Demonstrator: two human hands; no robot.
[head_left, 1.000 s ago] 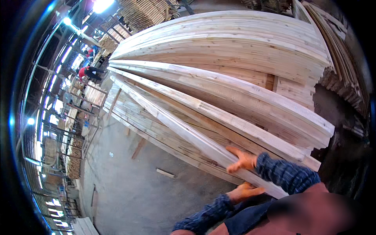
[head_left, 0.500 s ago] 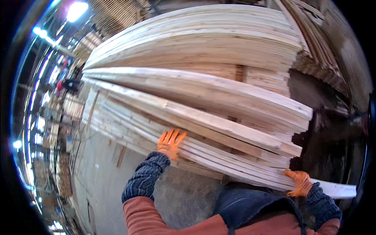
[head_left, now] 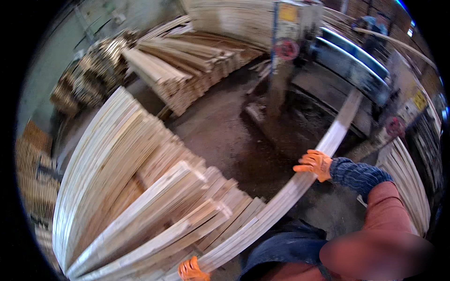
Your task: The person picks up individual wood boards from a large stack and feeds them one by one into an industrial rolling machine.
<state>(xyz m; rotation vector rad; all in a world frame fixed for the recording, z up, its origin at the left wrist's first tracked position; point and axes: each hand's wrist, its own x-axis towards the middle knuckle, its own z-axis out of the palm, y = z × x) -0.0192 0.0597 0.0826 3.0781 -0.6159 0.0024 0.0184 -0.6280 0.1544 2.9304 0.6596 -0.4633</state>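
A long, pale wooden board (head_left: pixel 281 199) runs from the lower edge up and to the right, its far end lying at the opening of a grey machine (head_left: pixel 349 61). My right hand (head_left: pixel 315 165), in an orange glove, is closed over the board about midway along its visible length. Lower down, my left hand (head_left: pixel 192 270), gloved the same, curls its fingers over the board's near part; the frame edge cuts off some of that hand. Left of the board stands a big stack of planks (head_left: pixel 126 173), with several loose planks (head_left: pixel 140 210) fanned out along its near side.
Another plank pile (head_left: pixel 183 79) lies farther back. Posts with red handwheels (head_left: pixel 286 49) flank the machine. A person (head_left: pixel 375 28) is beyond it, near a long curved-looking strip (head_left: pixel 398 42). More boards (head_left: pixel 405 173) stand at the right, and bundled wood (head_left: pixel 93 75) lies by the far-left wall.
My view has swung right, bringing the machine into sight. My right hand has gone forward along the board, whose far end now reaches the machine. My left hand sits at the lower edge.
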